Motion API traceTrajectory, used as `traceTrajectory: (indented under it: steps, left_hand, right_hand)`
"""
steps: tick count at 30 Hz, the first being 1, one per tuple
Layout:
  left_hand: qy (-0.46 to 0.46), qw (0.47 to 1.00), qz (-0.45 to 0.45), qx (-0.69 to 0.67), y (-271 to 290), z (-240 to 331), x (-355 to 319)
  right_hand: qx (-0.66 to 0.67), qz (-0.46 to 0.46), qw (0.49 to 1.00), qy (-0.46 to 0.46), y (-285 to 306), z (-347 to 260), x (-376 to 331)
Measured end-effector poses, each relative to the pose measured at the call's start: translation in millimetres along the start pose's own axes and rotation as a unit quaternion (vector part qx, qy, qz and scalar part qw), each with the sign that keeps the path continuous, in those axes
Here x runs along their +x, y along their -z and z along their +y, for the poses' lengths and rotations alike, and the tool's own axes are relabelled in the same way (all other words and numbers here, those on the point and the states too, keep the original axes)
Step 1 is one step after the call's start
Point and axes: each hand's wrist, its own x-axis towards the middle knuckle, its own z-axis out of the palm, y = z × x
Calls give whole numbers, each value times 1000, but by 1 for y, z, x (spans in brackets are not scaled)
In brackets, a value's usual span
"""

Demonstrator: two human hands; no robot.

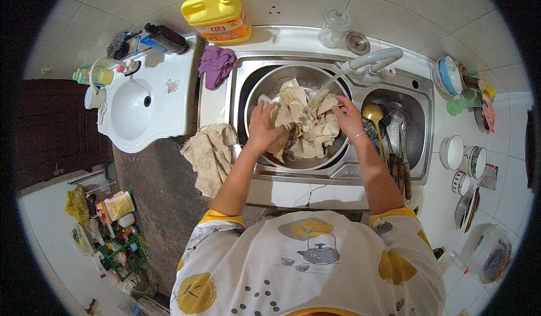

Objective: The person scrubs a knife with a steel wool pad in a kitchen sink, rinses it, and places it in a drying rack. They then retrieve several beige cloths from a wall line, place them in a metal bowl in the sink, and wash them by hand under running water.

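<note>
Wet beige cloth (pixel 307 121) lies bunched in a round metal basin (pixel 256 90), which sits in the left sink bowl. My left hand (pixel 264 127) grips the cloth's left side, thumb apart from the fingers. At its right edge, my right hand (pixel 348 118), with a bangle on the wrist, pinches the cloth between thumb and fingers. Water runs from the pale faucet (pixel 372 59) onto the cloth near my right hand. Another beige cloth (pixel 209 158) hangs over the counter edge beside my left forearm. The fingertips are partly hidden in the folds.
The right sink bowl (pixel 414 127) holds a golden ladle (pixel 372 112) and several long-handled utensils. Behind stand a yellow pump jug (pixel 217 17) and a glass jar (pixel 335 27). A purple cloth (pixel 216 67) lies near a white washbasin (pixel 127 110). Bowls (pixel 451 152) line the right counter.
</note>
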Motion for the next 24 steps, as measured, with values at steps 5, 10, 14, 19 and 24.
traceTrajectory:
  steps: [5,10,14,19,24]
  left_hand:
    - [327,785,-37,-524,-29,7,30]
    - [320,775,-57,-543,-48,33,40]
    - [344,715,-22,-609,-31,42,37]
    - [261,845,-34,-466,-33,44,35]
    - [76,913,56,-396,-44,30,26]
  right_hand:
    - [-61,26,997,-36,-52,21,6]
    - [78,-48,986,-141,-89,57,5]
    - [56,-1,998,7,-92,-15,-38]
    - [-84,31,996,22,-80,-43,-34]
    - [-17,-23,999,-42,-52,-32,-8]
